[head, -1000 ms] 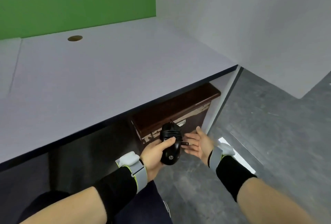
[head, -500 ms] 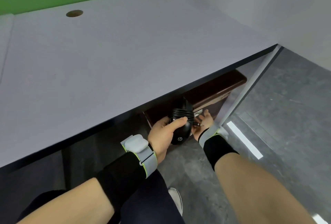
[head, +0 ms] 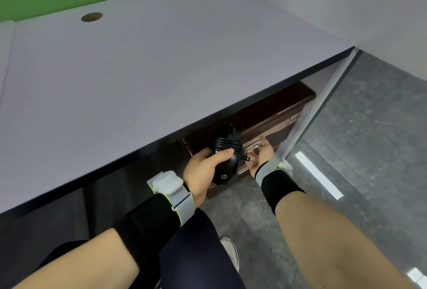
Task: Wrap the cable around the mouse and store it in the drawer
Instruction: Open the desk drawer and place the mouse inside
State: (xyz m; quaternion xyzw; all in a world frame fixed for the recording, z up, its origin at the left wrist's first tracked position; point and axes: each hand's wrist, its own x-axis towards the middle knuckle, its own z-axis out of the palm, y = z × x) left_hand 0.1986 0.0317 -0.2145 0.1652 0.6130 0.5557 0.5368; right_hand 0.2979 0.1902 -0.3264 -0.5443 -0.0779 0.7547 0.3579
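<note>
My left hand (head: 204,168) grips a black mouse (head: 226,166) below the desk edge, thumb across its top. The cable (head: 227,144) is wound in tight coils around the mouse's front half, and its plug end (head: 245,157) sticks out to the right. My right hand (head: 262,154) is at the metal handle (head: 253,144) of the dark brown drawer unit (head: 265,117) under the desk, fingers curled onto it. The drawer front looks closed; the mouse hides part of it.
A wide pale desk top (head: 138,69) with a dark front edge overhangs the drawer unit; a round cable hole (head: 92,17) is at its far side. A grey desk leg (head: 318,106) stands right of the drawer. Grey floor (head: 369,150) lies to the right, my shoe (head: 230,251) below.
Both hands moved forward under the desk edge. My right hand, open beside the mouse a second ago, has reached the drawer handle and curled onto it. The left hand keeps holding the mouse.
</note>
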